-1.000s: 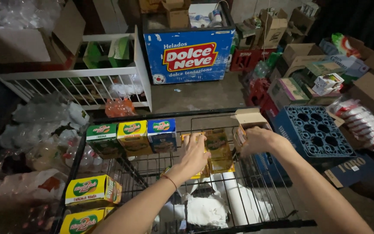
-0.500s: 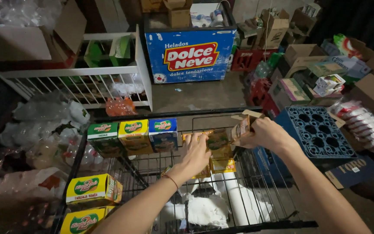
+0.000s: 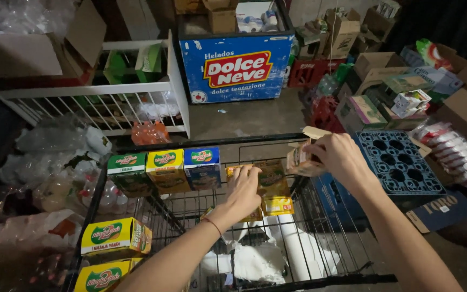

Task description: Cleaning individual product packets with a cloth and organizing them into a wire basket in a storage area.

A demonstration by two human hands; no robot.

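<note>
I look down into a black wire cart (image 3: 212, 141). My left hand (image 3: 242, 192) rests flat on a brown-and-yellow carton (image 3: 274, 186) standing inside the cart at its far end. My right hand (image 3: 340, 158) grips a small tan carton (image 3: 300, 160) with an open top flap, held tilted above the cart's far right corner. Three juice cartons, green (image 3: 127, 172), yellow (image 3: 166, 170) and blue (image 3: 202, 166), stand in a row along the far side, left of my left hand.
Two yellow cartons (image 3: 115, 236) lie on the cart's left side. White packs (image 3: 258, 259) show under the wire floor. A blue freezer chest (image 3: 236, 67) stands ahead, a white rack (image 3: 93, 97) at left, a blue bottle crate (image 3: 398, 162) and cardboard boxes at right.
My right hand has moved left and slightly up with the tan carton, closer to the cart's corner. My left hand has stayed on the brown-and-yellow carton.
</note>
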